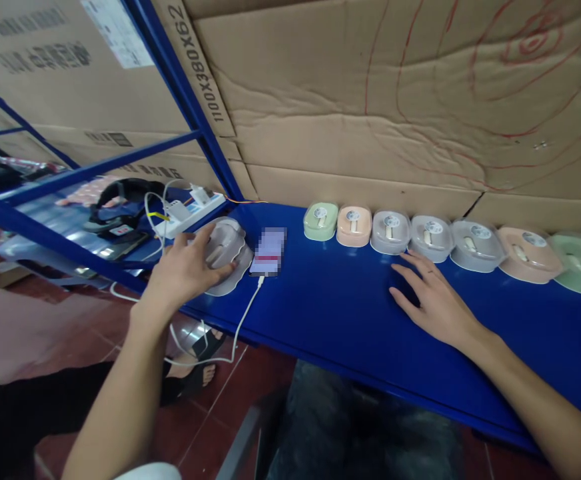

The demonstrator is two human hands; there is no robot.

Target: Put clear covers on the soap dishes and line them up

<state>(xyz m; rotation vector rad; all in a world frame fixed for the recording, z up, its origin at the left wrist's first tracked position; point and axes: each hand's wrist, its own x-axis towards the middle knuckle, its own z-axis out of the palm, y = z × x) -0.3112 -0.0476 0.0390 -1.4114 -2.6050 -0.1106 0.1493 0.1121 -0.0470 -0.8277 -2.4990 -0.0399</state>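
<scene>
At the left end of the blue table, my left hand [183,270] spans a grey plastic container [235,273] with a clear lid. Its thumb lies across the near side and the fingers reach over the far left edge; it looks like a second grey piece lies against or under it. My right hand [438,300] holds nothing, its fingers spread just above or on the tabletop. The fingertips are close to the front of a grey lidded container [390,233] in the row. A phone [268,251] with a lit screen lies right of my left hand.
Along the cardboard wall [320,87] runs a row of lidded containers: green [320,221], peach [354,227], several grey, another peach [530,255] and green. A white cable [243,323] hangs from the phone. Left are a blue frame post [185,93], power strip [190,215], headphones [120,203] and someone's foot [190,380].
</scene>
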